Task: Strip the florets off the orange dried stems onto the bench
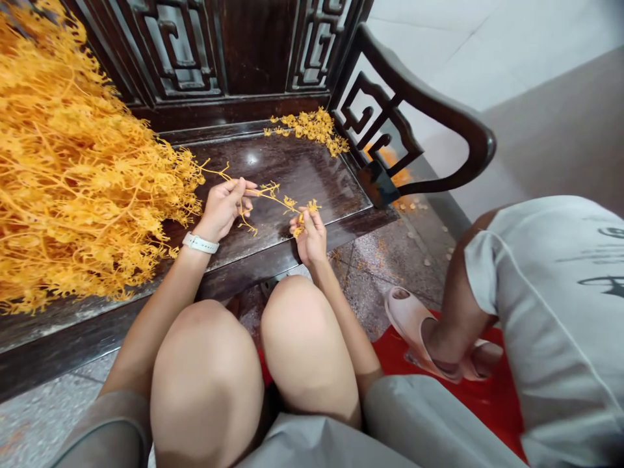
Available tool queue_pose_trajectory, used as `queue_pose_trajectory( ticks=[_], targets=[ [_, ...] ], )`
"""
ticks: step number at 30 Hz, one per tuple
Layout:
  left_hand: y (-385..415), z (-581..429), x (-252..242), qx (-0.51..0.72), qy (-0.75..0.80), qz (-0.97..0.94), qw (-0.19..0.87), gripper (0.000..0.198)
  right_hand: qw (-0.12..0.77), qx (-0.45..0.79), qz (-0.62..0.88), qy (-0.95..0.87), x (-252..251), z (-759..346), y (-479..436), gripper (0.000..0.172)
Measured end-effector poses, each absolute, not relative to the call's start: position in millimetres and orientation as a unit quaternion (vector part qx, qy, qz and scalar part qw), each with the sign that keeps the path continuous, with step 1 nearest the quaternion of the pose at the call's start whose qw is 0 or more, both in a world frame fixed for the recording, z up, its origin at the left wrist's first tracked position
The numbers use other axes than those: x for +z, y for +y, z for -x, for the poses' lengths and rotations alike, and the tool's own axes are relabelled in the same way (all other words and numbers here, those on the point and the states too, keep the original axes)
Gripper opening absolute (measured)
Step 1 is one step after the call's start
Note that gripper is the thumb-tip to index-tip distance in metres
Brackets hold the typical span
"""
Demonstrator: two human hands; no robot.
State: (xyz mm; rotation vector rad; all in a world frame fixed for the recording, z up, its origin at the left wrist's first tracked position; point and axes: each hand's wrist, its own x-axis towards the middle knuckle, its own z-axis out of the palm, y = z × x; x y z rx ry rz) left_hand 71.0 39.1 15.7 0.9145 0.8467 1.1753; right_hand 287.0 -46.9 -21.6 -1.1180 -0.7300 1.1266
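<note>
Orange sprig [273, 195] pinched by left hand [223, 208], right hand [310, 238].

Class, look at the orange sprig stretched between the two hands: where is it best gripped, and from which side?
Grip the orange sprig on its bare thin stem at mid-span, pinching from above: it lies nearly level over the bench, and the left hand and right hand hold its branched ends.
</note>
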Motion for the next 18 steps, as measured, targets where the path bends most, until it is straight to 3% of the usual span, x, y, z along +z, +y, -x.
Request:
queue_pose_trajectory(
  ticks=[7,11,15,18],
  targets=[
    [40,-81,4,0.564,0.454,-0.421,0.546,0.043,0.666,0.503,0.461,-0.301,-21,-296,-54,0.04],
    [43,-86,-4,0.548,0.472,-0.436,0.535,0.041,0.656,0.485,0.447,-0.368,11,-294,-74,0.044],
    [58,-66,-6,0.589,0.537,-0.379,0.471,0.037,0.674,0.388,0.404,-0.482,65,-317,-87,0.057],
    [65,-51,-2,0.602,0.528,-0.386,0.459,0.036,0.676,0.292,0.429,-0.524,83,-343,-83,0.046]
  ],
)
